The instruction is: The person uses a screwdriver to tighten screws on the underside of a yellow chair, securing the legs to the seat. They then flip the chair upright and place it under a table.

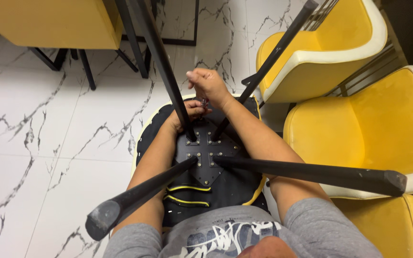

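— Item one, far left?

— A yellow table (48,21) on thin black legs, over white marbled floor tiles (48,143).

— Next?

— An upturned chair (206,186), black underside facing up, lay across the person's lap. Four black legs (307,173) spread out from a bolted metal plate (205,155) at its middle. The plate sat just below both hands, toward the person's body.

— The hands?

— Close together, at the chair's far edge. The left hand (190,111) was low, curled against the base of one upright leg. The right hand (207,83) was just above it, fingers pinched shut on a small metal piece (204,102) hanging between the two hands. The left hand was nearer the plate.

— What kind of piece?

— Too small to tell; possibly a bolt or a key. Whether the left hand gripped anything was hidden by the leg.

— Far right?

— Three yellow chairs (388,119) with white rims, the lowest one cut off by the picture's edge.
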